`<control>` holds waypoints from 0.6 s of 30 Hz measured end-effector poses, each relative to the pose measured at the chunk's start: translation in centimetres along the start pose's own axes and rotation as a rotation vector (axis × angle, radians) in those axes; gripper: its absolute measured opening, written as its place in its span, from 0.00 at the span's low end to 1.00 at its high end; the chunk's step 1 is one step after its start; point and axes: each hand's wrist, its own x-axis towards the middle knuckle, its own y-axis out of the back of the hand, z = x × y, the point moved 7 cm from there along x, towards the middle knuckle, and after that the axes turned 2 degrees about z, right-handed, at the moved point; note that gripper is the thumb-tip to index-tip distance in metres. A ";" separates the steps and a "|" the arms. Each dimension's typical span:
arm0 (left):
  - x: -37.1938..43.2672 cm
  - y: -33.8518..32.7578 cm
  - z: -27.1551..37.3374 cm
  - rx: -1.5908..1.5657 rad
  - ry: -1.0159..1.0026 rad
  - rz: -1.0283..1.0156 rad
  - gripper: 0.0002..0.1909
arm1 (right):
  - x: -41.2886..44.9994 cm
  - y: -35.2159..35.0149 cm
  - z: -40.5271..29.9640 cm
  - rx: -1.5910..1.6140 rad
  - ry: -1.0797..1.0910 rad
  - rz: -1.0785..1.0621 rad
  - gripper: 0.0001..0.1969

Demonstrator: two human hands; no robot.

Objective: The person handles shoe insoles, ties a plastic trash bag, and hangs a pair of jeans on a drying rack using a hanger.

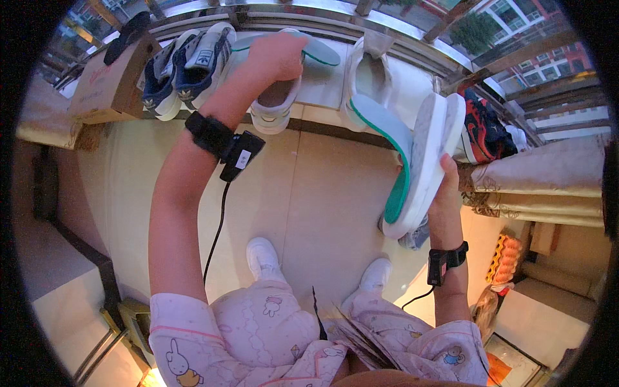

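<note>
My left hand is over a white shoe on the window ledge, at a grey-green insole that sticks out on both sides of it; whether the fingers grip it is hidden. My right hand holds a pair of white-soled slippers or soles together with a second insole, grey on one face and green on the other. This insole curves away to the left, its tip over the opening of another white shoe on the ledge.
Navy and white sneakers and a cardboard box stand on the ledge at the left. Red and black sneakers are at the right by a curtain. Metal window bars run behind. An egg tray stands lower right.
</note>
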 end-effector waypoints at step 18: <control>-0.9 -1.0 10.1 -0.510 0.039 0.184 0.21 | 0.2 1.7 -2.2 0.013 0.167 0.124 0.35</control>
